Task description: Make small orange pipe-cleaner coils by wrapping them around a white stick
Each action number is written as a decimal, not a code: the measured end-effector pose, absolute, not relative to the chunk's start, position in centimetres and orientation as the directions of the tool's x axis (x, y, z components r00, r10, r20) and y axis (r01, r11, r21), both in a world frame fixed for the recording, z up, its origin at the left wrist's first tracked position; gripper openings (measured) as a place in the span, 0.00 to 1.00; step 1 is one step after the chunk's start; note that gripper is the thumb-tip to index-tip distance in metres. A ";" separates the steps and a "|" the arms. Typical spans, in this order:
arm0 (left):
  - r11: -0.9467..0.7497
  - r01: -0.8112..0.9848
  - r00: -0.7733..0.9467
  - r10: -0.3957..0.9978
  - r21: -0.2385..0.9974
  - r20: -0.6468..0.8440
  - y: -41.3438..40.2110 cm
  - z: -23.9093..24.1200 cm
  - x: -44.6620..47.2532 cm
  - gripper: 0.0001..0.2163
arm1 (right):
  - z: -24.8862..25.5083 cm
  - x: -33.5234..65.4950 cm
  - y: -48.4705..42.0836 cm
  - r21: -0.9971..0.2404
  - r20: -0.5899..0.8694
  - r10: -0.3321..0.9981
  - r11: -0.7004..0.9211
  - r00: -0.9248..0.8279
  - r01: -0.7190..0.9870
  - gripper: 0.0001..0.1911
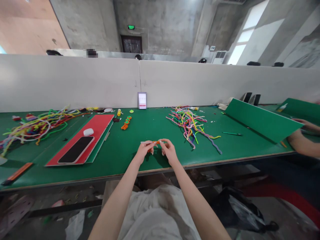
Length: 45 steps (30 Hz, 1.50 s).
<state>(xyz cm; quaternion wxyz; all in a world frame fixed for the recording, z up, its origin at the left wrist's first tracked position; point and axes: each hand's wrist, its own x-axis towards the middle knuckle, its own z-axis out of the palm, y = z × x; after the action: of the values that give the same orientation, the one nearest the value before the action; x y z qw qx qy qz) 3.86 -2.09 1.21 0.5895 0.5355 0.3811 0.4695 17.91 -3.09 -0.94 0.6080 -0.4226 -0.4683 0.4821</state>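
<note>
Just above the table's front edge, my left hand point(145, 150) and my right hand point(168, 149) are close together. Both have their fingers pinched on a short orange pipe cleaner point(156, 142), which stretches between the fingertips. Some orange also shows below my left fingers; its shape is mostly hidden. Farther back and to the left lies a twisted orange and green pipe-cleaner piece point(126, 122). To the right of my hands spreads a tangled heap of colored pipe cleaners point(188, 121).
On the left, a red board point(100, 128) carries a phone point(76, 150) and a white case point(88, 132). More pipe cleaners point(47, 124) lie beyond. Another phone point(142, 100) leans against the partition point(100, 83). At right stand a green board point(262, 120) and another person's arm point(303, 141).
</note>
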 end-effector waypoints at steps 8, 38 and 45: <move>0.010 -0.127 0.296 0.955 0.992 0.029 -1.9 0.9 3.8 0.14 | -1.0 17.9 -3.2 -0.973 0.178 0.981 0.188 0.080 -0.136 0.17; 0.021 -0.154 0.380 0.924 0.988 0.039 -2.2 0.8 4.1 0.13 | -1.1 17.9 -3.3 -0.971 0.157 0.984 0.169 0.085 -0.167 0.21; 0.034 -0.155 0.362 0.932 0.987 0.025 -2.1 0.9 4.2 0.16 | -1.1 17.9 -3.3 -0.971 0.141 0.986 0.154 0.086 -0.180 0.22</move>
<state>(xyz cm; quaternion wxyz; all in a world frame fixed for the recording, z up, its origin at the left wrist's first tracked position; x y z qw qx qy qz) 4.24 -2.14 0.87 0.6230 0.5412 0.3590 0.4360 17.89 -3.27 -1.15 0.5982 -0.4304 -0.4683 0.4875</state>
